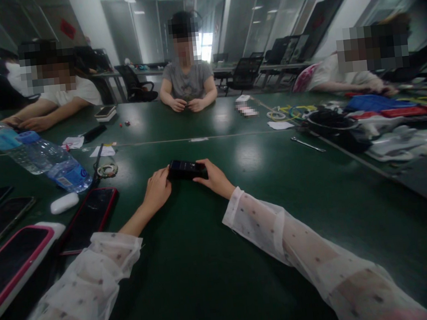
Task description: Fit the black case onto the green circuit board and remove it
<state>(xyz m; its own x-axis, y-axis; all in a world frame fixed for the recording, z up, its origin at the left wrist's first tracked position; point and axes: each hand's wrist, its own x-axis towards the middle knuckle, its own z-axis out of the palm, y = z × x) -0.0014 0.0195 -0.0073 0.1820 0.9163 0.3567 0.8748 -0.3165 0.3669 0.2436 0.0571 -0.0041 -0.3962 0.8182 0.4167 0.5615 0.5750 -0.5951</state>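
A small black handheld device with a screen [188, 169] is held sideways just at the green table, between my two hands. My left hand [158, 188] closes on its left end, with the fingertips at its upper edge. On the other end, my right hand [215, 178] grips with the thumb in front and the fingers behind. Faint light marks show on the screen, too small to read. Left of my left hand lies a phone with a red edge [92, 217], and beyond it a white earbud case [64, 203].
Two plastic water bottles [60, 162] stand at the left, near more phones [14, 264]. A wrench [307, 144] lies to the right, before a pile of cables and plastic bags [396, 137]. A person in grey [187, 82] sits opposite; others sit at both sides.
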